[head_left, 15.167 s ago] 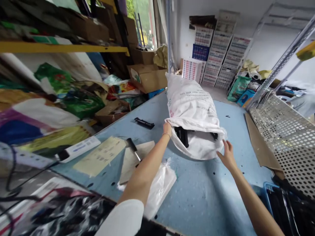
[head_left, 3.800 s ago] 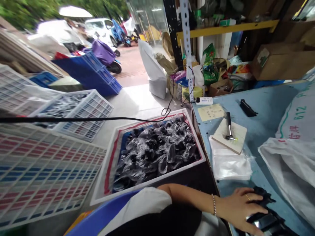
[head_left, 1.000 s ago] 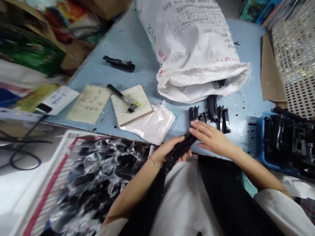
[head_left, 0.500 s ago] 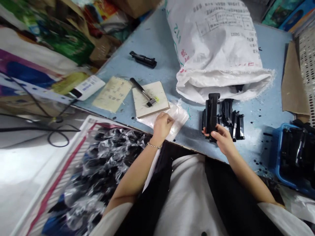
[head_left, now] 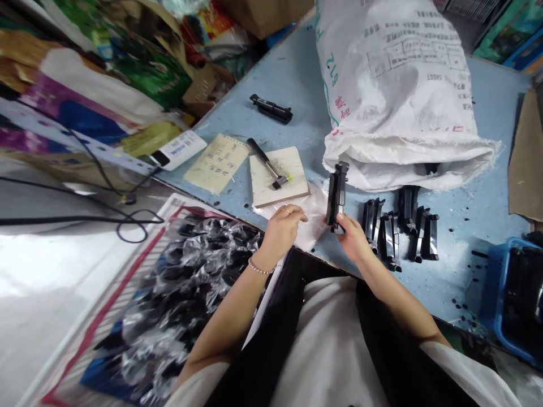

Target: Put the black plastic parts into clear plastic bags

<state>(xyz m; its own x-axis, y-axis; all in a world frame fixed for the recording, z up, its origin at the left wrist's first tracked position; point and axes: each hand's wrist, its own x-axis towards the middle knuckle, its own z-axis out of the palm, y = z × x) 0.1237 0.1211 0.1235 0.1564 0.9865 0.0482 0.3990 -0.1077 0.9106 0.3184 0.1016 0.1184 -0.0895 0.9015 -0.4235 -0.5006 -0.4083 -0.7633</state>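
Observation:
My right hand [head_left: 351, 236] is closed on the lower end of a long black plastic part [head_left: 336, 193], held upright above the blue table [head_left: 449, 271]. My left hand [head_left: 282, 227] lies on a pile of clear plastic bags [head_left: 314, 217] at the table's near edge, fingers curled on the top bag. To the right of my hands, several more black plastic parts [head_left: 399, 226] lie in a row. Behind them a big white woven sack [head_left: 403, 96] lies on its side, its mouth towards me.
A beige board [head_left: 292, 182] carries a black-handled tool [head_left: 267, 163], with a paper note [head_left: 216, 163] to its left. One lone black part [head_left: 271, 108] lies farther back. A crate of bagged black parts [head_left: 178, 294] stands at my left, a blue bin [head_left: 517, 299] at the right.
My right hand has carried the black part leftwards, towards the plastic bags. My left hand has stayed on the bags. The view has shifted a little left.

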